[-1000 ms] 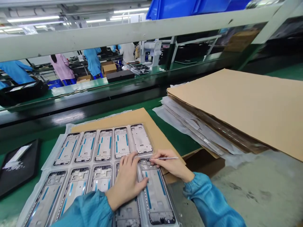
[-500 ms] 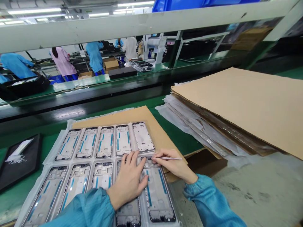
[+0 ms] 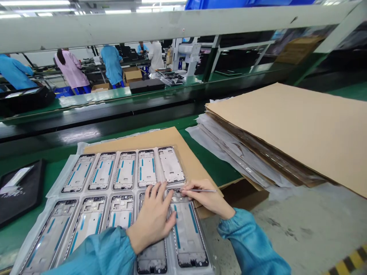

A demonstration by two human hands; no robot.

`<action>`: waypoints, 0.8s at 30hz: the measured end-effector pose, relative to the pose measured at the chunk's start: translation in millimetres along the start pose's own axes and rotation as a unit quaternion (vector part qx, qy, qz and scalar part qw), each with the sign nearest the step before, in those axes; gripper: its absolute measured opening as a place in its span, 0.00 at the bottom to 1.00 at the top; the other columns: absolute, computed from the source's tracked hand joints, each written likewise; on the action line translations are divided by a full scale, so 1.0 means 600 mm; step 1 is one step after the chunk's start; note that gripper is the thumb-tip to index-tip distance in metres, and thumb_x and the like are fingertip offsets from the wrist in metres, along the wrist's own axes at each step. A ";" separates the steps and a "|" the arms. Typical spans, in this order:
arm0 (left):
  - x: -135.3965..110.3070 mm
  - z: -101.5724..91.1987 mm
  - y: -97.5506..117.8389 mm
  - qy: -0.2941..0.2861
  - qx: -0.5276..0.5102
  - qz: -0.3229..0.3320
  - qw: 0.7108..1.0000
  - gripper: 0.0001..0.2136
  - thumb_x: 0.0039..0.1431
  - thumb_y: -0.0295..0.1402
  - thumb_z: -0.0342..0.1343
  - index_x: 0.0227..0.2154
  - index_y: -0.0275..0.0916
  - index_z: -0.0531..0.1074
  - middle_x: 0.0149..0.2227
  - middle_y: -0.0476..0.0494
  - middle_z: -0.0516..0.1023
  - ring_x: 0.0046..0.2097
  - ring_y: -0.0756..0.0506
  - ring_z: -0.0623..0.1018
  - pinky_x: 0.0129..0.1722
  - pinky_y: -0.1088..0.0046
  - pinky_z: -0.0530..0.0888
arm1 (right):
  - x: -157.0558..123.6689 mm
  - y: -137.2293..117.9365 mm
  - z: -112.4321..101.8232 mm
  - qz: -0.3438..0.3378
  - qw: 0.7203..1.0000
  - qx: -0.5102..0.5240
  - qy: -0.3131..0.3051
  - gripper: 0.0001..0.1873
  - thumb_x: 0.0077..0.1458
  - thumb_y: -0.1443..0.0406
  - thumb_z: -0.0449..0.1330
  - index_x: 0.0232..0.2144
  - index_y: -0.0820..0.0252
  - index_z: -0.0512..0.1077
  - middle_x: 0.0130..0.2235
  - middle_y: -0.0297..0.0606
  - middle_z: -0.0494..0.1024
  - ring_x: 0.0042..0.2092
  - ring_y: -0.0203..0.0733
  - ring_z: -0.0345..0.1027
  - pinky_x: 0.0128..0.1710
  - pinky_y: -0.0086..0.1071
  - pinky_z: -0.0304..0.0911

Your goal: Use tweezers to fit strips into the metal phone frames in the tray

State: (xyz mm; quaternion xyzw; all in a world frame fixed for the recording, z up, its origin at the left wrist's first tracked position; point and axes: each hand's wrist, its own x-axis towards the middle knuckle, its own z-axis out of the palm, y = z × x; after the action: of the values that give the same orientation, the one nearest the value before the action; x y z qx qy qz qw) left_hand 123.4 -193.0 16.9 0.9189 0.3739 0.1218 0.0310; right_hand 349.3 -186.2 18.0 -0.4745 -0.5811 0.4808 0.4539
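Note:
My right hand point(image 3: 202, 194) is closed in a pinch around slim metal tweezers point(image 3: 205, 190), whose rear end sticks out to the right. Its fingertips are at the top edge of a phone frame point(image 3: 187, 233) with blue strips, in the near right pocket of a clear plastic tray point(image 3: 169, 250). What lies at the tweezers' tip is too small to make out. Fingers spread, my left hand point(image 3: 153, 217) rests over the neighbouring phone frame point(image 3: 151, 258), partly hiding it, with its index fingertip touching the top of the right-hand frame.
Several more phone frames point(image 3: 124, 170) fill the tray; the far right frame point(image 3: 171, 164) shows no blue strips. A black tray point(image 3: 31, 198) with small white pieces lies left. Stacked cardboard sheets point(image 3: 286, 126) stand right. Beyond a rail point(image 3: 114, 28), people point(image 3: 71, 70) work.
The view has shifted slightly, so the tray and both hands appear a little further left. Both hands keep nearly the same pose over the same frames.

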 end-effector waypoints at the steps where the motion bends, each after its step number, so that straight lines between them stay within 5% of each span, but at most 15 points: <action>1: 0.000 -0.001 0.001 -0.001 0.000 0.001 1.000 0.24 0.66 0.44 0.49 0.59 0.36 0.66 0.65 0.31 0.59 0.64 0.31 0.60 0.61 0.45 0.61 | 0.001 -0.003 -0.002 0.003 1.000 -0.003 -0.010 0.14 0.52 0.56 0.68 0.25 0.63 0.78 0.30 0.42 0.80 0.25 0.37 0.71 0.27 0.27 0.69; 8: 0.004 -0.011 0.005 -0.018 -0.004 -0.003 1.000 0.25 0.65 0.43 0.50 0.60 0.36 0.66 0.65 0.30 0.60 0.64 0.31 0.61 0.61 0.45 0.62 | 0.005 -0.006 -0.008 0.021 0.999 0.020 -0.043 0.14 0.53 0.57 0.68 0.27 0.64 0.78 0.31 0.43 0.80 0.27 0.38 0.74 0.29 0.27 0.72; 24: 0.023 -0.015 0.038 -0.108 0.036 -0.029 0.993 0.31 0.64 0.43 0.52 0.65 0.31 0.60 0.66 0.24 0.57 0.66 0.25 0.59 0.62 0.38 0.60 | -0.017 0.019 0.000 -0.072 0.996 -0.040 0.042 0.07 0.54 0.63 0.68 0.27 0.61 0.79 0.31 0.41 0.81 0.31 0.41 0.76 0.31 0.27 0.69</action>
State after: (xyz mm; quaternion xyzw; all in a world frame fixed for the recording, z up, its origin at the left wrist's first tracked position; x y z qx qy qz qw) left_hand 146.3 -199.9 32.0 0.9160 0.3988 0.0071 0.0420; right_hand 351.7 -195.5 6.1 -0.4689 -0.6129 0.4025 0.4924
